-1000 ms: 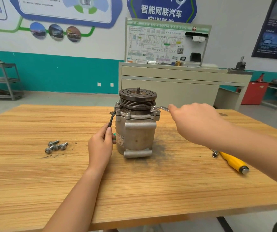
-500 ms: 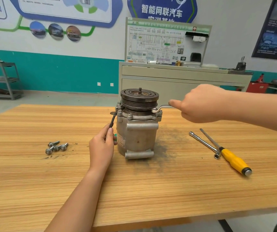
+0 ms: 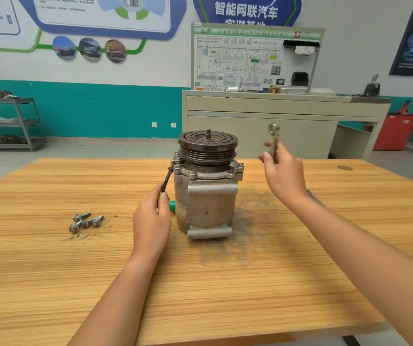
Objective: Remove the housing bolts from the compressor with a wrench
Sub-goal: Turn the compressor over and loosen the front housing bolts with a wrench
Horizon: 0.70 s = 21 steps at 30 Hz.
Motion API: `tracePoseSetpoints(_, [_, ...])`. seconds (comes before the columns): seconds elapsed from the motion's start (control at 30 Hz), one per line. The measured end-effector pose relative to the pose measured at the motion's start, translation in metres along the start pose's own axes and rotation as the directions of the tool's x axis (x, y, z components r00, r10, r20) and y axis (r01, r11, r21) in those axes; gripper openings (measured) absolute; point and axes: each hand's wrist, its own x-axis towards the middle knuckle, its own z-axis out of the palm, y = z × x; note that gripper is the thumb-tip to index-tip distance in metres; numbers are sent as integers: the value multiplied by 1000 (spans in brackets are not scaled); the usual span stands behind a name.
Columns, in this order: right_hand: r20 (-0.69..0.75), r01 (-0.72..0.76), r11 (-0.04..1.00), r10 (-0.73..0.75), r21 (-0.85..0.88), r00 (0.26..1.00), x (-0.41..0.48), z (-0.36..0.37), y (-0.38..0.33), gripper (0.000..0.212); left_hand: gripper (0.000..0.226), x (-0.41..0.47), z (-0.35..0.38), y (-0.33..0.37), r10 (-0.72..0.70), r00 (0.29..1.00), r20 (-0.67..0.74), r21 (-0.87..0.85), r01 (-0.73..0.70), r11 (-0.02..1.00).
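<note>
Already a small cluster of loose bolts (image 3: 86,222) lies on the counter (image 3: 50,283) toward its left edge, well apart from the compressor, so part of the job looks done. Just right of them the left hand (image 3: 151,221) curls its fingers round the lower end of a black lead (image 3: 166,179) that hangs from the compressor's left side. I judge it is steadying the unit.

The compressor (image 3: 206,196) stands upright near the middle of the counter, nearer the far edge, pulley uppermost. Flange bolts (image 3: 193,171) sit seated round its upper rim below the pulley. At least three show from this side, so removal seems only partway through; the back is hidden.

Farther right, the right hand (image 3: 285,176) hovers clear of the housing, gripping the wrench (image 3: 274,139) by its shank with the ring end pointing up. The tool touches no bolt, so it needs setting on a head before more turning.

As for writing, a label (image 3: 182,212) on the compressor's left flank, beside a green cap (image 3: 172,206), carries print too small to read. On the wall behind, a blue sign (image 3: 246,10) reads 智能网联汽车; its second line is cut off by a wiring-diagram board (image 3: 237,61) below. On that board only the letters HV seem legible.
</note>
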Motion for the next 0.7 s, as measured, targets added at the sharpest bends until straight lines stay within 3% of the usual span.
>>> tracePoseSetpoints(0.07, [-76,-241,917,278,317,958,-18,-8,0,14,37,-4,-4,11,89,993,-82,62,-84,995])
tracePoseSetpoints(0.17, [89,-490,633,556,599,827,-53,-11,6,17,33,-3,-10,48,456,879,-140,95,-447,889])
tracePoseSetpoints(0.27, [366,-662,315,637,680,679,-78,-5,12,21,30,16,-9,92,748,643,166,152,-766,625])
tracePoseSetpoints(0.3, [434,-693,245,627,678,647,-81,-3,13,21,28,24,-6,104,754,574,320,186,-818,544])
tracePoseSetpoints(0.37, [510,-725,183,599,664,618,-83,-2,13,20,27,41,4,121,610,489,623,291,-869,399])
tracePoseSetpoints(0.47, [562,-764,170,582,623,588,-85,-3,13,19,31,61,19,124,350,435,830,381,-899,214])
tracePoseSetpoints(0.6, [581,-776,172,571,607,580,-85,-2,16,19,29,71,23,129,279,409,868,361,-909,209])
tracePoseSetpoints(0.63, [583,-776,177,565,606,584,-85,-2,16,19,28,72,23,131,318,404,858,339,-910,239])
tracePoseSetpoints(0.7, [583,-773,186,557,606,591,-85,-1,18,19,26,72,18,142,471,451,758,262,-872,413])
